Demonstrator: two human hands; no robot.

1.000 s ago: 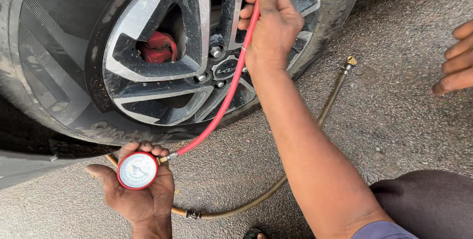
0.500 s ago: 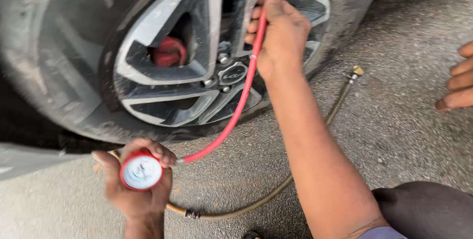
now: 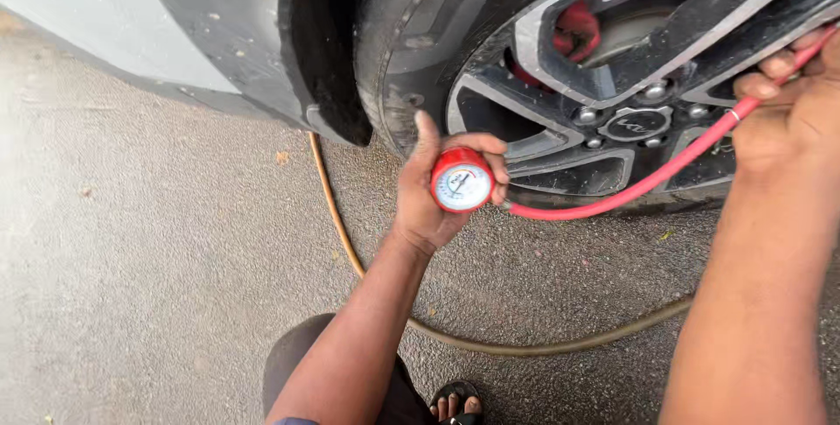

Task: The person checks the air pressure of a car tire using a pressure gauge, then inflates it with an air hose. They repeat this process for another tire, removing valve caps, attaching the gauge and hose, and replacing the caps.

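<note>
Gauge (image 3: 462, 182), round with a red case and a white dial, sits in the left hand (image 3: 430, 187) just in front of the wheel (image 3: 612, 84), level with its lower spokes. The dial faces the camera. The left hand's fingers (image 3: 486, 147) wrap over the case from above and the thumb stands up at its left side, so the hand is closed around the gauge.

A red hose (image 3: 647, 182) leaves the gauge on its right side, dips slightly across the lower part of the wheel, then climbs to the right past the hub (image 3: 637, 122) to the right hand (image 3: 792, 114). That hand lies against the right side of the wheel, its fingers curled shut around the red hose near its upper end; the end itself is cut off by the frame edge.

Behind the spokes above the hub shows a red brake caliper (image 3: 579, 29). The tyre (image 3: 411, 40) curves around the wheel's left side, and the grey car body (image 3: 131, 31) lies further left of it.

A dull brown hose (image 3: 337, 215) comes out from under the tyre, runs along the ground (image 3: 157, 259) below the wheel, passes behind the left forearm and bends to the right toward the right forearm. Below the wheel, at the bottom edge, toes in a dark sandal (image 3: 455, 406) rest on the ground beside the person's dark trouser leg.
</note>
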